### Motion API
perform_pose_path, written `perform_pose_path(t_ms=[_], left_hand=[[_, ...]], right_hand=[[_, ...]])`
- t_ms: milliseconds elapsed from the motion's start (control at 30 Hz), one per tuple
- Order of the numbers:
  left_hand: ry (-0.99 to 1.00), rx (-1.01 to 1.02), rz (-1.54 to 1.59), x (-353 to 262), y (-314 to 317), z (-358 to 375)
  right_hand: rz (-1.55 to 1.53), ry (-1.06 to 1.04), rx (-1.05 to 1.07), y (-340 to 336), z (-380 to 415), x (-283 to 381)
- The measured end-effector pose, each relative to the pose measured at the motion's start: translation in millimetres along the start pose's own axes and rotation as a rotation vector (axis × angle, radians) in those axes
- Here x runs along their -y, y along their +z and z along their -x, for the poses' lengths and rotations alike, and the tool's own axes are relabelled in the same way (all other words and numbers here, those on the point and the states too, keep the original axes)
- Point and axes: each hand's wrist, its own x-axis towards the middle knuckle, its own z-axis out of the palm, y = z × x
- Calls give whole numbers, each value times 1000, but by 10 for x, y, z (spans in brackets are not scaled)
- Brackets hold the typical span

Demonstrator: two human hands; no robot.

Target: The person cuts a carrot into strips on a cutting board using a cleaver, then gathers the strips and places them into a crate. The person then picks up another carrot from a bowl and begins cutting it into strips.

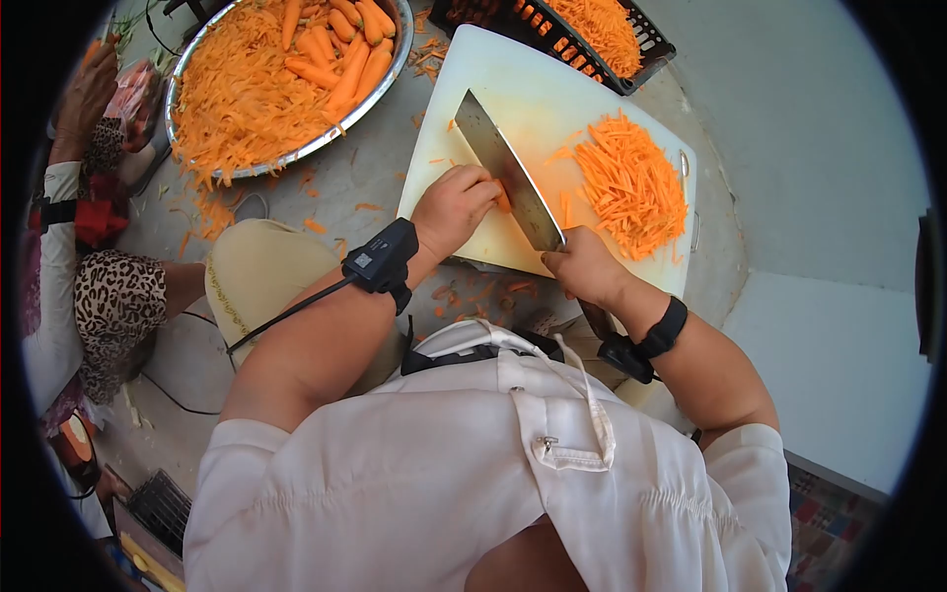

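Note:
My right hand (584, 264) is wrapped round the handle of a large kitchen knife (511, 170), whose broad blade slants up and left across a white cutting board (552, 89). Close to the left of the blade, my left hand (456, 209) presses a piece of carrot (503, 197) to the board with its fingers drawn together. Most of that carrot is hidden under the fingers. A heap of carrot strips (631, 187) lies on the board to the right of the knife. A few small shreds rest near the blade's tip.
A metal basin (286, 158) of carrot shavings and whole peeled carrots (340, 59) stands at upper left. Behind the board is a black crate (483, 18) with shredded carrot (597, 35). Scraps litter the floor. Another person's hand (87, 94) shows at far left.

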Motion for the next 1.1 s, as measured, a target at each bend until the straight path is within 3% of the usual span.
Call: perform_pose_path(t_ms=[300, 367, 400, 467, 567, 733, 933, 1100], left_hand=[[-99, 14, 51, 7, 11, 25], [-406, 37, 218, -4, 62, 37], [-408, 36, 220, -15, 79, 19], [-682, 72, 204, -20, 99, -29], [-802, 122, 311, 8, 72, -79], [-850, 112, 331, -65, 32, -122], [-832, 78, 324, -27, 113, -40], [-797, 96, 246, -18, 123, -24]], right_hand=[[118, -89, -86, 140, -52, -20], [135, -112, -111, 167, -92, -70], [148, -107, -110, 167, -106, -82], [158, -95, -103, 160, -100, -66], [107, -3, -51, 145, -55, 18], [134, -107, -105, 157, -85, -52], [-26, -33, -93, 37, 163, -11], [107, -144, -145, -33, 242, -163]])
